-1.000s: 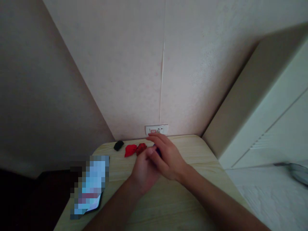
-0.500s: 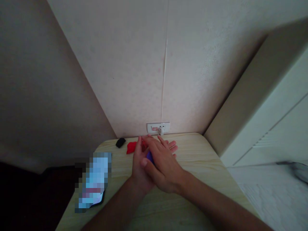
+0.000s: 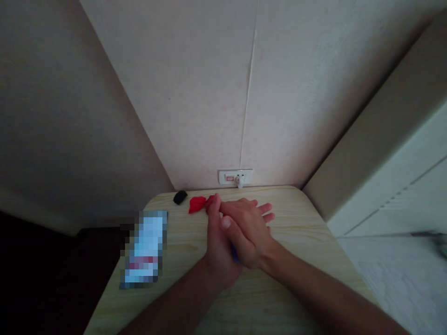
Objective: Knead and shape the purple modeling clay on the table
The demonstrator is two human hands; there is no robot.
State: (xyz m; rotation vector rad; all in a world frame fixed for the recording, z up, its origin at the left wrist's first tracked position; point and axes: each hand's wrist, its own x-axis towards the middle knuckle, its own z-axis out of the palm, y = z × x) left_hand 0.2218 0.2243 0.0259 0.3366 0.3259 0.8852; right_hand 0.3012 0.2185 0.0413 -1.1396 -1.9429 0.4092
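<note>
the pale wall (image 3: 192, 97) stood behind, a white cabinet (image 3: 380, 139) to the right, the wood-grain tabletop (image 3: 300, 223) in front. over it, the left hand (image 3: 220, 249) was palm up beneath the right hand (image 3: 248, 228); whether it touched the tabletop could not be told. a pixelated, phone-like slab (image 3: 146, 242) lay to the left. a socket plate (image 3: 223, 177) held a plug (image 3: 240, 181). a red piece (image 3: 197, 204) lay beside a dark red piece (image 3: 210, 203), partly hidden by the left thumb; a black piece (image 3: 180, 197) lay apart. smallest in view, the purple piece (image 3: 235, 254) was between the palms, which were together, clamped on it. change noted: the right palm had slid forward across the left, exposing purple below the right thumb; judged consistent with rolling or rubbing, the piece remaining captive.
</note>
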